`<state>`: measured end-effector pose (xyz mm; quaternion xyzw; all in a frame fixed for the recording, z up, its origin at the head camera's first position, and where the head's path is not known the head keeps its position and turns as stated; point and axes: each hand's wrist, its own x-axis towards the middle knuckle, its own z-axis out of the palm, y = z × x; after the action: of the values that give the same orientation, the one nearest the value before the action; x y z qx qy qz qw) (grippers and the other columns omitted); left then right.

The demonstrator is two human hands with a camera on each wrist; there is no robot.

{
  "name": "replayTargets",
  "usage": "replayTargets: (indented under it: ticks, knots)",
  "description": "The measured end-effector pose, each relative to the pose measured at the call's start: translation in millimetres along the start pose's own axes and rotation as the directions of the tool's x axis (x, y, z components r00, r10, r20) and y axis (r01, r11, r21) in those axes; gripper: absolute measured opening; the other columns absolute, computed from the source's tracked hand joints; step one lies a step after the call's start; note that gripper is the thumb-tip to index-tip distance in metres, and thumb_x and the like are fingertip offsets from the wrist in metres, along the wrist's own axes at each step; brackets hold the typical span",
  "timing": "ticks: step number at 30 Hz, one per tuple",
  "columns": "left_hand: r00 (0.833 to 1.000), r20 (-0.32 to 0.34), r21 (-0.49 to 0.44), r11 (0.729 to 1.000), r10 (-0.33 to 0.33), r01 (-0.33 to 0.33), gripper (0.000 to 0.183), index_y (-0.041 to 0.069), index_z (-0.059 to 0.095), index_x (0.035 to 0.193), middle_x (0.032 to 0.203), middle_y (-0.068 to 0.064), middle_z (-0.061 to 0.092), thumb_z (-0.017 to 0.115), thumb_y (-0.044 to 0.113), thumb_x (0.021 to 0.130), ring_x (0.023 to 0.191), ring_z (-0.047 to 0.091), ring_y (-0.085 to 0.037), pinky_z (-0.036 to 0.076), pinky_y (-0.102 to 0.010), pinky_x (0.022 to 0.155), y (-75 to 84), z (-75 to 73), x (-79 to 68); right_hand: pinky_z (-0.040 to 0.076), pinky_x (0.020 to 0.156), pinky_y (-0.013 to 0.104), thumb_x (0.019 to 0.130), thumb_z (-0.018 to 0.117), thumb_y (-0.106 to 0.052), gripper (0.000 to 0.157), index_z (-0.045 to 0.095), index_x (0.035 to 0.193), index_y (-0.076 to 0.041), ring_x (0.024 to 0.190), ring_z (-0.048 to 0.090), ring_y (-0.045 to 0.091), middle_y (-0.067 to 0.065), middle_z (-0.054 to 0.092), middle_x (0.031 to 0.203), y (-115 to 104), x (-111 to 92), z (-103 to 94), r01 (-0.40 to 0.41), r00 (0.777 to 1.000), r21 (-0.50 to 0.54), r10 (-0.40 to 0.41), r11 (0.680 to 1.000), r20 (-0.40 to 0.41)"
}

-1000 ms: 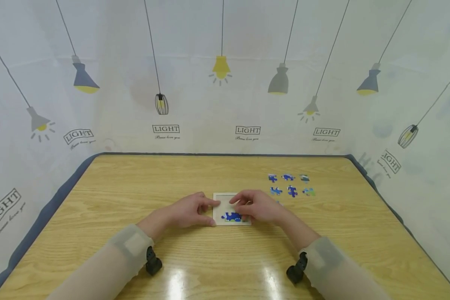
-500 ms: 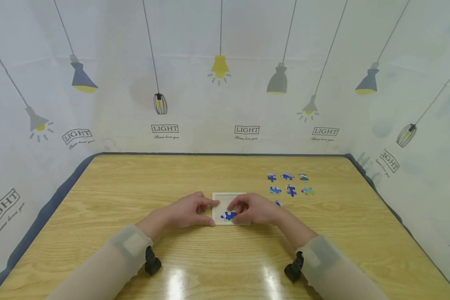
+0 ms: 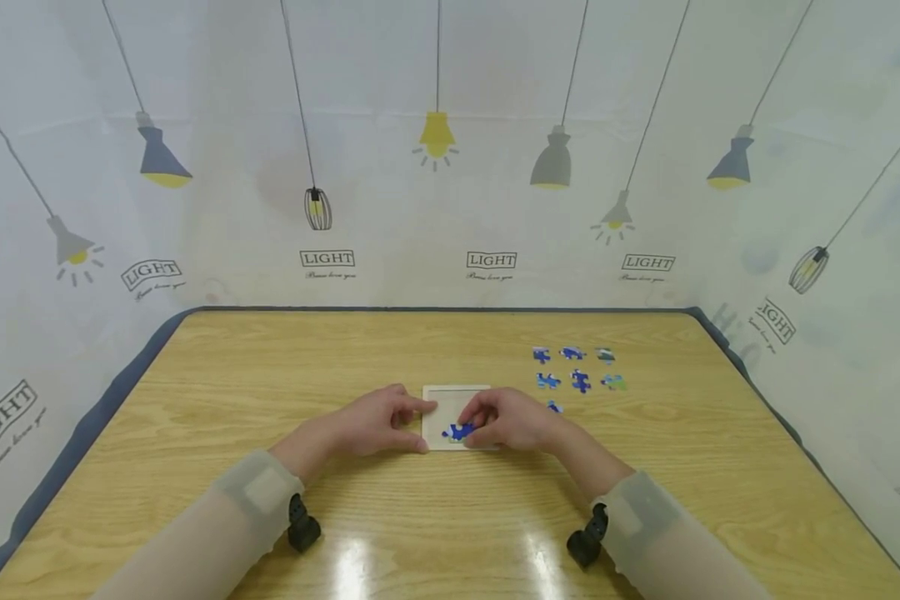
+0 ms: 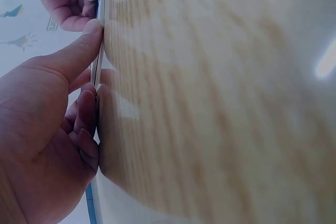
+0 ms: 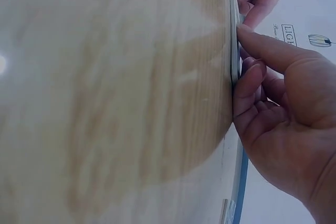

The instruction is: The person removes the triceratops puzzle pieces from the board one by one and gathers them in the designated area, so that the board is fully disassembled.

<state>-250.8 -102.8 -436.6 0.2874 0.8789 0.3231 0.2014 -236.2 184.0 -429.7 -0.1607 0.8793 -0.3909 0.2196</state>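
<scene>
A small white puzzle tray (image 3: 444, 410) lies flat on the table in front of the person. Joined blue, white and green puzzle pieces (image 3: 456, 433) sit in its lower part. At the tray's left side, the left hand (image 3: 375, 421) grips the frame, index finger on the edge and thumb at the near corner. The right hand (image 3: 516, 421) bends over the right half, its thumb and index finger pinching at the blue pieces and covering part of them. From the right wrist view, the thumb of the right hand (image 5: 294, 98) lies along the tray's thin edge (image 5: 233, 30).
Several loose puzzle pieces (image 3: 581, 382) lie spread in rows on the wooden table (image 3: 307, 350), beyond and right of the right hand. One loose piece (image 3: 554, 407) is close behind that hand. A lamp-printed curtain (image 3: 390, 208) surrounds the table's far and side edges.
The right hand has come down and slightly left over the blue pieces, its thumb now covering their right part. The left hand keeps its place on the tray.
</scene>
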Motion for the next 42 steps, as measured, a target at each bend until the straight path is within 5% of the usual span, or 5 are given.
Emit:
replayTargets:
  ticks: [27,34,42]
  knots:
    - [1.000,-0.003,0.013,1.000,0.012,-0.012,0.064,0.019,0.065,0.155,0.107,-0.003,0.054,0.084,0.041,0.098,0.096,0.050,-0.018,0.041,-0.033,0.082,-2.8,1.3,1.3,0.049,0.066,0.028,0.104,0.078,-0.023,0.016,0.072,0.111,-0.010,0.074,0.057,0.016,0.003,0.071,0.099,11,-1,-6.5,0.006,0.998,0.200,-0.017,0.980,0.053]
    - [1.000,-0.001,0.015,1.000,-0.005,0.005,0.063,0.023,0.065,0.155,0.106,-0.002,0.053,0.084,0.043,0.098,0.096,0.051,-0.019,0.042,-0.035,0.083,-2.9,2.2,2.7,0.047,0.062,0.027,0.104,0.078,-0.028,0.022,0.076,0.120,-0.014,0.070,0.056,0.015,0.003,0.072,0.100,16,1,-8.8,-0.004,0.999,0.239,-0.004,0.971,0.033]
    - [1.000,-0.008,0.006,1.000,0.004,-0.004,0.063,0.020,0.065,0.155,0.106,-0.002,0.054,0.084,0.042,0.099,0.095,0.050,-0.019,0.042,-0.033,0.082,-3.0,2.0,1.9,0.054,0.076,0.032,0.108,0.072,-0.038,0.024,0.077,0.124,-0.021,0.091,0.063,0.024,0.007,0.072,0.111,14,-13,-21.8,0.036,0.999,0.228,-0.028,0.973,-0.036]
